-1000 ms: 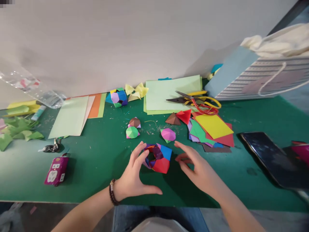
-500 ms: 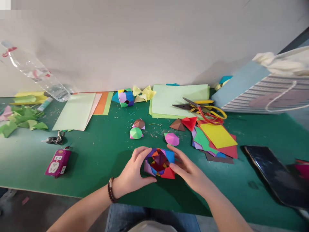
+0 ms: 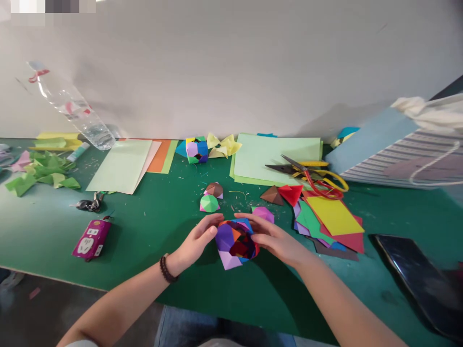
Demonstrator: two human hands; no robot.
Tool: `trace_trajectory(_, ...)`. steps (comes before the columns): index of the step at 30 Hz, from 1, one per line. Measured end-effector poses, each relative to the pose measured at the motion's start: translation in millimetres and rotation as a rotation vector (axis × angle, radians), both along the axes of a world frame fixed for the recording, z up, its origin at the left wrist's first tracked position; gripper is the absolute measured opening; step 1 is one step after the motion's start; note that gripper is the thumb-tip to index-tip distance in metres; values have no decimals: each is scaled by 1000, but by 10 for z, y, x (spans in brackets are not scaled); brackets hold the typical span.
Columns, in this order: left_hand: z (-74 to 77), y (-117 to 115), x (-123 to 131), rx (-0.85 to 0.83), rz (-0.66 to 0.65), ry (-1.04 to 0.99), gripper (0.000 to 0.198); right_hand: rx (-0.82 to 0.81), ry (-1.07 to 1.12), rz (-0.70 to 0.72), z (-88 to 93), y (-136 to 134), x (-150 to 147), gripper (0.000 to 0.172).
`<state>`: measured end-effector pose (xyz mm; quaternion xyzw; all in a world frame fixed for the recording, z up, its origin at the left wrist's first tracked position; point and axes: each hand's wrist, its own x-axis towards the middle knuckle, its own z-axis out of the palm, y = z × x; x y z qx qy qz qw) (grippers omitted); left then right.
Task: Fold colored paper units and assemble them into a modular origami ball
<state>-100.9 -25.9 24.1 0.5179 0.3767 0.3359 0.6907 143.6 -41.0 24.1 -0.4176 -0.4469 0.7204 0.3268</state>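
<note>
The right hand (image 3: 277, 241) curves its fingers past the far rim of a hollow origami ball (image 3: 227, 239), thumb at the opening, whether pinching I cannot tell; purple, lilac, blue and red panels surround the hole; the left hand (image 3: 193, 245), thumb and fingers parted, flanks it at the green table (image 3: 224, 294)'s near side; forearms converge.

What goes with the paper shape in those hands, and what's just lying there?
Probably goes with it:
colourful paper shape, between left hand and right hand
small folded pieces
coloured sheets
scissors

Probably just lying about:
bottle
phone
striped bag
</note>
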Motion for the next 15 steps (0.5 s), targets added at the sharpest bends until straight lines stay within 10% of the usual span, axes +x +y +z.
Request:
trace_trajectory(5, 2, 170, -21, -130, -283, -191, 97, 81, -20, 39, -38, 121, -21, 61)
trace_trajectory(12, 91, 134, -68, -31, -268, -33, 82, 252, -292, 163, 181, 161, 182, 53)
trace_trajectory(15, 178, 51, -88, 205, -223, 70, 84, 345, -496, 4, 423, 309, 132, 45)
